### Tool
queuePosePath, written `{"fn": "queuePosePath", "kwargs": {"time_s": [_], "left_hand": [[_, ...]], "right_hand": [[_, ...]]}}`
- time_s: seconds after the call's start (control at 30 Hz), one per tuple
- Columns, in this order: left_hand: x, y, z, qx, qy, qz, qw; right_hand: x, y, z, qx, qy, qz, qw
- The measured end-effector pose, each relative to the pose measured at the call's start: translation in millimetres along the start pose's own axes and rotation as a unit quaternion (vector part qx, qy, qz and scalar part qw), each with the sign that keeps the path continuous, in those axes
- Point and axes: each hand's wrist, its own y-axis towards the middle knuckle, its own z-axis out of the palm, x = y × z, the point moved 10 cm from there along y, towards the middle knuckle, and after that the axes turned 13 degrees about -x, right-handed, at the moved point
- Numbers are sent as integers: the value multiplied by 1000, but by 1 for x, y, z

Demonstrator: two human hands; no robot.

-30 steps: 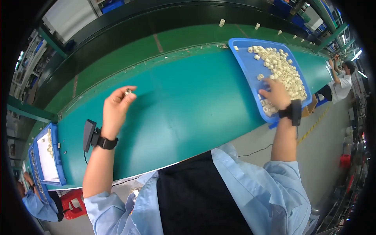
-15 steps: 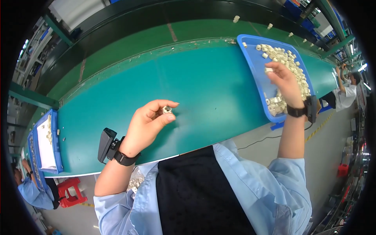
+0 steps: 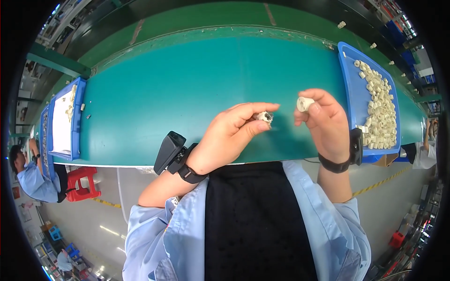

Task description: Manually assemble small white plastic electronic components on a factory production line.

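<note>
Above the green table [image 3: 164, 89], my left hand [image 3: 229, 131] pinches a small fitting [image 3: 265, 117] between thumb and index finger; its end looks dark and metallic. Facing it a little to the right, my right hand [image 3: 328, 126] holds a cream plastic cap [image 3: 304, 103] by thumb and fingertips, with its round hollow end turned toward the left. The two parts are apart. Just right of that hand lies a blue tray [image 3: 352, 89] with a heap of similar cream caps [image 3: 380, 112].
At the left end stands another blue tray [image 3: 76, 131] with a white sheet and several cream pieces. A red stool [image 3: 84, 183] is on the floor below it, near a seated person [image 3: 35, 175]. More cream pieces [image 3: 341, 25] lie on the dark ledge beyond the table.
My right hand has come left out of the blue tray with a cream cap. My left hand has moved right toward it, still pinching the fitting. The view has shifted.
</note>
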Motion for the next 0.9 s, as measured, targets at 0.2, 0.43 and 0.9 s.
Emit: {"fn": "queuePosePath", "kwargs": {"time_s": [0.2,0.43,0.9], "left_hand": [[-1,-4,-13,-15,-15,15,1000],[-2,-5,-23,-31,-14,51,998],[-37,-13,-29,-94,91,225,965]], "right_hand": [[7,-5,24,32,-113,-93,989],[20,-12,45,52,-257,-156,952],[6,-14,44,-3,-211,-122,970]]}}
